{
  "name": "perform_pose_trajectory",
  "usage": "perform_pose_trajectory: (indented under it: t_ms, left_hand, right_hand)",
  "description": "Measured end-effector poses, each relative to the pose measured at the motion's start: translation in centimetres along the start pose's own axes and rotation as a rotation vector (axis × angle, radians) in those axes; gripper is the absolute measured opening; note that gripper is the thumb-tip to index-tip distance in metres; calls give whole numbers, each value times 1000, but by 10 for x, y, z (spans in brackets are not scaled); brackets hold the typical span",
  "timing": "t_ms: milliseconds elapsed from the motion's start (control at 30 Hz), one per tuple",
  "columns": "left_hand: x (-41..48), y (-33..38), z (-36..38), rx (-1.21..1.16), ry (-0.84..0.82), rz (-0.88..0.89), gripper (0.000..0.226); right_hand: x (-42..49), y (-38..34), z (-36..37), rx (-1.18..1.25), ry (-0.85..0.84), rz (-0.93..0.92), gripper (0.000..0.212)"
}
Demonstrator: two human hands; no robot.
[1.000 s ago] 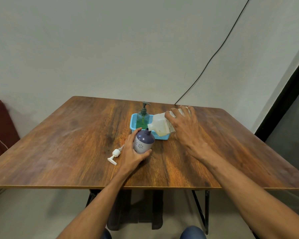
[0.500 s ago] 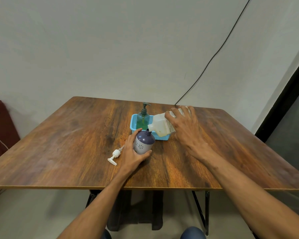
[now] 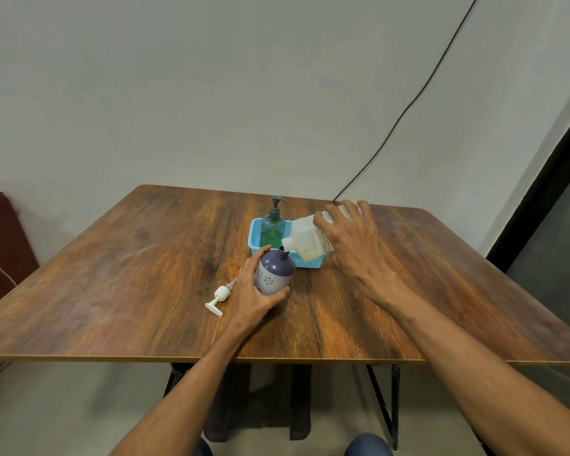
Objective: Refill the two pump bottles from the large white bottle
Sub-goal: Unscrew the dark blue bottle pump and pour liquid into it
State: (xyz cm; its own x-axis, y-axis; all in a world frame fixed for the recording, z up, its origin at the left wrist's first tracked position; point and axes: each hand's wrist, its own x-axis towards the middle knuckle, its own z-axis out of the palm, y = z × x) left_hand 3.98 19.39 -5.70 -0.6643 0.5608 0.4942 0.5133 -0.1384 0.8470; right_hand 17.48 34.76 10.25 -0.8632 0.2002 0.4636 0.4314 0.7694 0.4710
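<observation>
My right hand (image 3: 351, 238) grips the large white bottle (image 3: 305, 240), tipped over to the left so its open neck sits just above the mouth of the purple pump bottle (image 3: 274, 273). My left hand (image 3: 252, 291) wraps around that purple bottle, which stands on the table with its pump off. The white pump head (image 3: 219, 296) lies on the wood to the left of my left hand. A green pump bottle (image 3: 273, 223) with its pump on stands in the blue basket (image 3: 255, 238) behind.
The wooden table (image 3: 129, 274) stands against a pale wall, its front edge close to me. A black cable (image 3: 408, 106) runs down the wall to the table's back edge. A dark red object (image 3: 0, 245) sits at the far left.
Almost nothing differs: both hands hold their bottles in the same pose, with the white bottle tipped over the purple one's mouth.
</observation>
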Motion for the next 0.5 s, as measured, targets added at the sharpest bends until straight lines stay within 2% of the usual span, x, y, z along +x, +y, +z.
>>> perform_pose_trajectory:
  t_ms: [500]
  left_hand:
    - [0,0,0,13,16,1,89]
  right_hand:
    - [1,0,-3,-12,17,-13,77]
